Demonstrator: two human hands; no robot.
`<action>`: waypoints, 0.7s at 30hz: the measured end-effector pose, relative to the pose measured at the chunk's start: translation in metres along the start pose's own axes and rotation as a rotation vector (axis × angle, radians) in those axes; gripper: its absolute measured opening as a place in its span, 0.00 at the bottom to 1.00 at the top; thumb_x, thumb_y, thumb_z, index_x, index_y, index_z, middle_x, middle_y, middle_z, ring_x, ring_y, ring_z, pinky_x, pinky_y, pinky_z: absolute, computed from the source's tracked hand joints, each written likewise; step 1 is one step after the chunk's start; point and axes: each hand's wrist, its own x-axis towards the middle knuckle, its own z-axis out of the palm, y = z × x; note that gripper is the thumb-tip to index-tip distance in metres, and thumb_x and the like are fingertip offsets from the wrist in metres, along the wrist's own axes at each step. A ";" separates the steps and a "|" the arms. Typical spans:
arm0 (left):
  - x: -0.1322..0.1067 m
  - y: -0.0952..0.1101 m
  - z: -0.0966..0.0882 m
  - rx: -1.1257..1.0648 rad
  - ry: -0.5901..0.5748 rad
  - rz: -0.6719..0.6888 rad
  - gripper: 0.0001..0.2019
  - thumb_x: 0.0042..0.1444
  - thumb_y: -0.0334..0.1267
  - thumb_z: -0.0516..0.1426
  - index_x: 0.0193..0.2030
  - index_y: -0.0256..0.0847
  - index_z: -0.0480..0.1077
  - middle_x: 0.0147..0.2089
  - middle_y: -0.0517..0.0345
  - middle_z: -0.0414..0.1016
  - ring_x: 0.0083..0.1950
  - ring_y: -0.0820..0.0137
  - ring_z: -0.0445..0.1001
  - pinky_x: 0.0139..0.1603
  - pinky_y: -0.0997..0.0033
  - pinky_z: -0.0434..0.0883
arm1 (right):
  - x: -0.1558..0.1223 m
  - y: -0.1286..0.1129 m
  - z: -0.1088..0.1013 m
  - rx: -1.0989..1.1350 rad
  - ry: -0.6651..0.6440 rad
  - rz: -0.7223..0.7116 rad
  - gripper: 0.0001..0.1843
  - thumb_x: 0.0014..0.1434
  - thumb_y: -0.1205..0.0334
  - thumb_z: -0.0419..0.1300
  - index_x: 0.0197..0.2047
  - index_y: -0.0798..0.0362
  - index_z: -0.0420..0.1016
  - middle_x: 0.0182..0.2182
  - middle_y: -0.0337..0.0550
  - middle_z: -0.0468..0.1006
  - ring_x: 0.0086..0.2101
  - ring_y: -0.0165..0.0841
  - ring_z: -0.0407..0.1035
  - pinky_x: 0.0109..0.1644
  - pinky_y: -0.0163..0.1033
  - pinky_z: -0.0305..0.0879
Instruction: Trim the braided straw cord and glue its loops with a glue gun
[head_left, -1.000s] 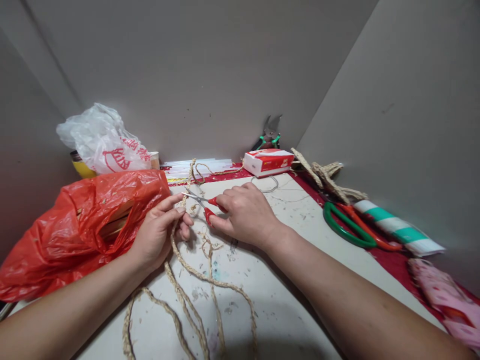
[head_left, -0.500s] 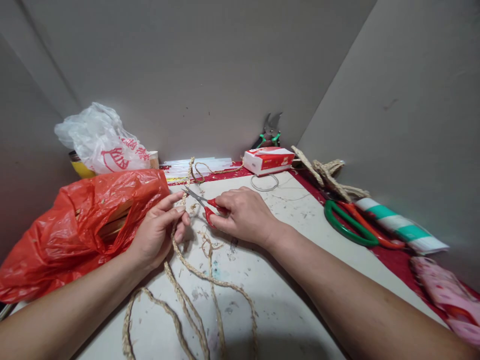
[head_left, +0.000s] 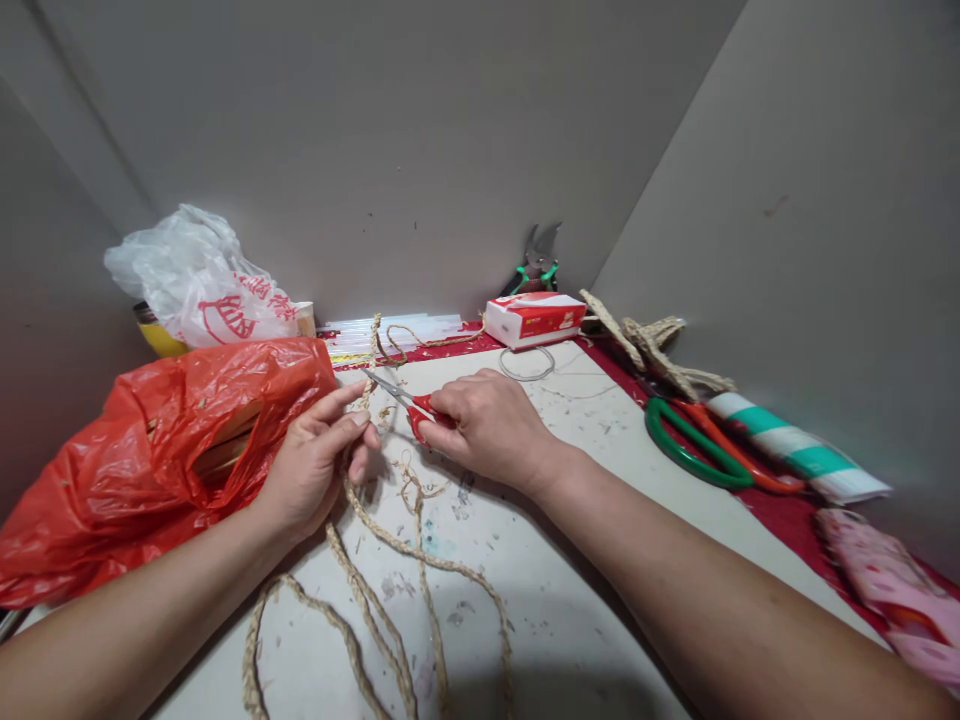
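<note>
Above table point(head_left: 555, 560), L hand point(head_left: 315, 460) holds braid point(head_left: 453, 567), R hand point(head_left: 491, 422) scissors point(head_left: 401, 394), prob. touching it.

Red-handled scissors point(head_left: 416, 403), tan braided cord point(head_left: 454, 568)

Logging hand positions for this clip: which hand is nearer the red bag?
Left. The left hand, holding the braided cord, is just right of the red bag; the right hand, holding the scissors, is farther to the right.
</note>
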 end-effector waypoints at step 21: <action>-0.003 0.001 0.002 -0.004 0.022 0.012 0.16 0.53 0.31 0.59 0.50 0.40 0.66 0.24 0.62 0.74 0.16 0.81 0.63 0.19 0.82 0.59 | -0.002 -0.005 -0.003 -0.142 0.046 0.017 0.18 0.55 0.49 0.56 0.36 0.54 0.77 0.28 0.45 0.77 0.32 0.38 0.67 0.41 0.44 0.48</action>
